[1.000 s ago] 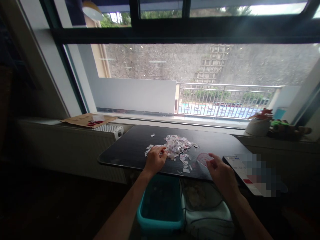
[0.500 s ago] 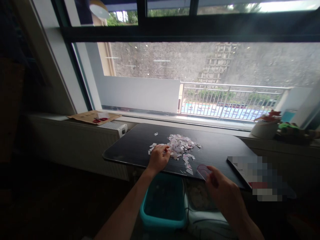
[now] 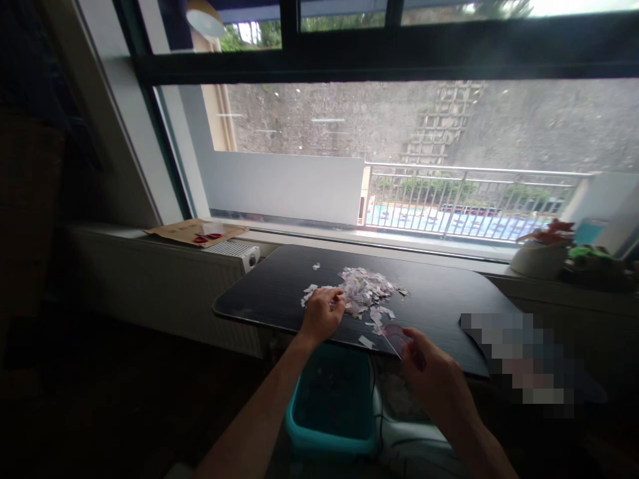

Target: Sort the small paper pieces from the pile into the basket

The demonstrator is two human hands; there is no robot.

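A heap of small cut paper pieces [image 3: 368, 287] lies on the dark table [image 3: 444, 293]. My left hand [image 3: 323, 311] rests at the heap's left front side with its fingers curled. Whether anything is between those fingertips is hidden. My right hand [image 3: 422, 352] grips a clear pinkish protractor [image 3: 396, 338] by its right end, low over the table's front edge. The protractor's straight edge faces left, close to a loose white slip [image 3: 366, 341] and a few stray pieces trailing from the heap.
Below the table edge stands a teal bin [image 3: 332, 439]. Red-handled scissors [image 3: 207, 237] lie on brown cardboard [image 3: 172, 232] on the sill at left. A blurred-out flat object [image 3: 519, 352] sits at the table's right. A white pot [image 3: 536, 258] stands by the window.
My right hand has moved left with the protractor. The loose slip near the front edge has shifted left and turned. My left hand has stayed nearly in place; the view has swung slightly left.
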